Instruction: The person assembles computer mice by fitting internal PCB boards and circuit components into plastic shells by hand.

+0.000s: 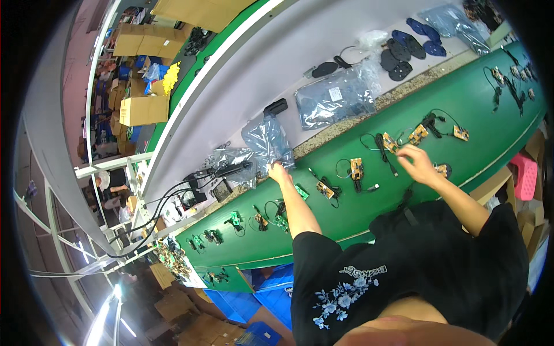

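My left hand [279,173] reaches to the back edge of the green bench, its fingers closed at the lower end of a clear plastic bag [266,138] with bluish contents. Farther right, my right hand [418,165] has its fingertips closed on the near end of a small yellow-brown circuit board [390,143]. A black cable [381,149] lies coiled beside that board. Nearby on the bench lie another wired board [418,135] and an upright-lying board [356,169]. Between my arms rests a board with a black lead [325,188].
Green boards with wires [235,221] continue along the bench [346,216] to the left. On the ledge behind lie a large plastic bag [334,101], dark sole-shaped pads [399,51] and a black block [276,106]. A pink stool [524,177] and cardboard boxes stand at the right.
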`<action>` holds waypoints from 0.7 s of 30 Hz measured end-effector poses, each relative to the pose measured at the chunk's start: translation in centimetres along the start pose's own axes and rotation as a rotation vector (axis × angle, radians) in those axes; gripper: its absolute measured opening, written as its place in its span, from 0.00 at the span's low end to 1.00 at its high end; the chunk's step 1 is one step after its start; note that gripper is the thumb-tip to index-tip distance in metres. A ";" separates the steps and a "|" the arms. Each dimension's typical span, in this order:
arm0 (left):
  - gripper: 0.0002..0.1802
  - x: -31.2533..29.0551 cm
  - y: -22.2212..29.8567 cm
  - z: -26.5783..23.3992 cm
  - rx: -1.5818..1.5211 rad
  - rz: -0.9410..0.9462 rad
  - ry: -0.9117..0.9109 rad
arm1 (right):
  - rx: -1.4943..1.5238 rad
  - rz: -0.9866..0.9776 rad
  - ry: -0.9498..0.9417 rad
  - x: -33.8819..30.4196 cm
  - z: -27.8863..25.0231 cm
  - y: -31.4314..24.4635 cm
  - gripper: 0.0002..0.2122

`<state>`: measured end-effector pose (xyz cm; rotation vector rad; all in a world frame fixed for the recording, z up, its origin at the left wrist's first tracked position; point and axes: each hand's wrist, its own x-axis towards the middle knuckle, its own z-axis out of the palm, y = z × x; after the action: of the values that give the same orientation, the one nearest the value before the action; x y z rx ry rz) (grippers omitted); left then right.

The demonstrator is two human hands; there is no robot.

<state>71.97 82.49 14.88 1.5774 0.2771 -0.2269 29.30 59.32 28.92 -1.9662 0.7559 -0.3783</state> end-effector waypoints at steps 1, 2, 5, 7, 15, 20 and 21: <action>0.12 -0.4 0.2 0.0 0.023 -0.062 0.024 | -0.044 -0.076 -0.064 3.1 1.9 -1.2 0.07; 0.13 -0.6 0.4 -0.1 0.040 -0.123 0.047 | -0.012 -0.171 -0.131 6.7 4.4 -1.7 0.07; 0.18 0.5 0.2 -1.8 -0.025 -0.110 0.061 | -0.085 -0.408 -0.136 18.9 13.9 -4.4 0.10; 0.18 -0.9 -0.2 0.9 0.023 -0.207 0.030 | -0.290 -0.406 -0.066 25.9 18.3 -3.3 0.15; 0.16 -0.4 -1.7 0.6 -0.204 -0.203 0.065 | -0.902 -0.464 -0.247 35.3 25.9 -3.2 0.10; 0.17 0.7 -1.9 3.5 -0.151 -0.236 0.092 | -0.608 -0.649 0.098 29.7 18.4 -1.9 0.07; 0.18 0.9 -1.8 4.1 -0.190 -0.158 0.073 | -0.408 -0.519 0.031 28.1 16.6 -2.4 0.08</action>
<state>72.37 78.47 12.81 1.3786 0.4676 -0.2579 60.58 53.17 21.57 -2.5485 0.3434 -0.5976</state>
